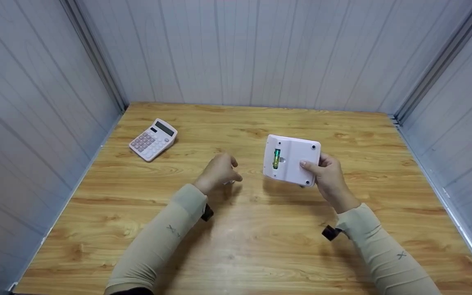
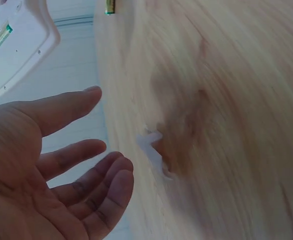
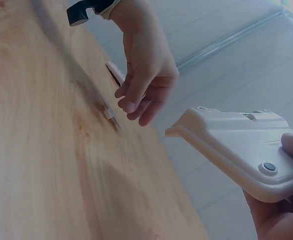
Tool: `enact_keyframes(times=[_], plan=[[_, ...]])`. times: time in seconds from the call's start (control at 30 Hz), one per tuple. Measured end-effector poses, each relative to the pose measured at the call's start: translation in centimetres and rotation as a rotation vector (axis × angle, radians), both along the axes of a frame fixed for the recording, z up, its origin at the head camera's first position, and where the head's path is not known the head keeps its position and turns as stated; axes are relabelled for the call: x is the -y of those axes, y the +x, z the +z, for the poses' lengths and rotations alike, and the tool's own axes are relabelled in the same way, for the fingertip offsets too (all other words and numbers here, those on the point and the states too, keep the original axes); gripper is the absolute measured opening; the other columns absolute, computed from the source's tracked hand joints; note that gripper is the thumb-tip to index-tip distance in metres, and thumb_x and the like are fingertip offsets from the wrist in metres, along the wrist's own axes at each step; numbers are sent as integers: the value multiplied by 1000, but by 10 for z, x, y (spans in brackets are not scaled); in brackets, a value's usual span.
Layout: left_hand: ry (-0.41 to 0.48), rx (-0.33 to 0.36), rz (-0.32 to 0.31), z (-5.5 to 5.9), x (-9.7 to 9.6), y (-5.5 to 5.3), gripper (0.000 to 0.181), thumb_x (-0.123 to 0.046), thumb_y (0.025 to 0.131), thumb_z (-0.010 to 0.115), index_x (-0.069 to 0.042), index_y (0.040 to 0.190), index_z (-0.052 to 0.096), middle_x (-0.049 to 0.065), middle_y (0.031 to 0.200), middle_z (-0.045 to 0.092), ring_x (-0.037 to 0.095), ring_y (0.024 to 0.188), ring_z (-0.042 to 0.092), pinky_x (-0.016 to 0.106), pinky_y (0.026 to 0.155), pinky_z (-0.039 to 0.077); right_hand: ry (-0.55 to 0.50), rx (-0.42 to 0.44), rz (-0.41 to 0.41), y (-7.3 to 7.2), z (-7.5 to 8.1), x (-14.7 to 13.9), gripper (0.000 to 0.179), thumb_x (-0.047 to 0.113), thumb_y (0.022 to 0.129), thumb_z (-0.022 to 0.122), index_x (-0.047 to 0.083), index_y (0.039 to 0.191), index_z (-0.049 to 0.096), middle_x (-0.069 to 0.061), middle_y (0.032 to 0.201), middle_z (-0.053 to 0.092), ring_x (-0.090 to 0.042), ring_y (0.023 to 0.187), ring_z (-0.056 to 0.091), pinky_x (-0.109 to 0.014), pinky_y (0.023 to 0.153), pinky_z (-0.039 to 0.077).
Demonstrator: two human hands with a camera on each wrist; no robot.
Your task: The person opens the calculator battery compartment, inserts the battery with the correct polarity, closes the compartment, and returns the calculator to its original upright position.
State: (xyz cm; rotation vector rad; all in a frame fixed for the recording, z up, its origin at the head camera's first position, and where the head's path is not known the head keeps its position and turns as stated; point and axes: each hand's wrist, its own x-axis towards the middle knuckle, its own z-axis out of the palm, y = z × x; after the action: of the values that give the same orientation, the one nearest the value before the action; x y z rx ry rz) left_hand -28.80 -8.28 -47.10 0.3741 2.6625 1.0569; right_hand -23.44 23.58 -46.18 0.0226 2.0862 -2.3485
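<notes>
My right hand [image 1: 331, 178] grips a light pink calculator [image 1: 297, 153] by one edge, thumb across its back, and holds it above the table. The calculator's back faces up, and a green-and-gold battery [image 1: 276, 159] sits in its uncovered compartment. My left hand [image 1: 218, 173] hovers just over a small white plastic piece [image 2: 149, 148], which looks like a battery cover. In the left wrist view its fingers are loosely bent, apart from the piece, with nothing between them. Another battery [image 2: 110, 7] lies on the table; in the head view the held calculator mostly hides it.
A second pink calculator [image 1: 153, 139] lies keys up at the back left of the wooden table [image 1: 236, 246]. Pale panel walls [image 1: 236, 53] enclose the table at the back and both sides.
</notes>
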Motion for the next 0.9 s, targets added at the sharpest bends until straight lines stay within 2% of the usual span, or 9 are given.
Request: enact_keyframes(times=[0.07,0.1,0.17,0.27,0.3,0.33,0.47,0.63,0.9], plan=[[-38,-21,-9,-1,0,1,46,-10,90,88,9,129,73,26,136,73,22,88,76,50,100,63,-5,1,-4,0,-1,0,43,-3,102,70,-10,143,57,3,108,77,-15,99,78,-35,83,68],[-57,-40,-22,-3,0,2,31,-9,90,87,7,114,78,21,121,78,17,78,71,45,92,64,-8,1,-8,0,-1,0,42,-4,101,70,-10,141,58,3,106,77,-15,98,78,-35,82,68],[-91,-51,-28,-4,-1,3,22,-10,90,88,4,105,80,17,112,80,14,78,66,42,87,64,-12,3,-9,-1,-1,0,42,-4,101,70,-11,141,58,3,105,78,-16,97,79,-35,81,68],[-130,-51,-31,-6,0,3,12,-9,90,87,-4,89,77,4,84,74,10,69,53,35,70,54,-8,7,-7,-1,-2,-1,44,-3,102,71,-12,143,57,2,106,78,-17,97,79,-36,81,68],[-139,-43,-35,-7,0,3,18,-8,90,86,-7,80,71,0,73,65,10,64,46,33,64,45,-7,8,-5,-1,-2,-1,45,-3,102,70,-12,143,56,2,106,78,-17,97,79,-36,81,68],[-146,-29,-32,-7,0,3,15,-7,90,86,-6,82,73,1,75,67,11,65,46,33,64,46,-6,10,-4,-1,-2,-1,45,-2,102,70,-12,144,56,2,107,78,-17,97,79,-36,81,68],[-153,-30,-66,-9,0,2,48,1,89,79,-16,60,45,-5,56,31,12,55,21,32,55,24,-6,11,-8,-2,-2,-1,46,-2,102,70,-13,145,55,2,107,78,-17,97,79,-36,82,68],[-167,-54,-67,-11,0,1,54,7,86,72,-20,55,37,-8,54,22,11,52,17,29,51,19,-7,13,-13,-1,-3,-1,48,-2,102,71,-12,145,55,3,109,77,-16,99,79,-35,85,68],[-189,7,-52,-12,-1,0,58,2,100,68,-20,59,33,-6,57,19,12,54,16,30,52,22,-22,32,-18,-1,-3,0,47,-3,101,71,-10,145,56,4,107,78,-14,98,78,-33,84,67]])
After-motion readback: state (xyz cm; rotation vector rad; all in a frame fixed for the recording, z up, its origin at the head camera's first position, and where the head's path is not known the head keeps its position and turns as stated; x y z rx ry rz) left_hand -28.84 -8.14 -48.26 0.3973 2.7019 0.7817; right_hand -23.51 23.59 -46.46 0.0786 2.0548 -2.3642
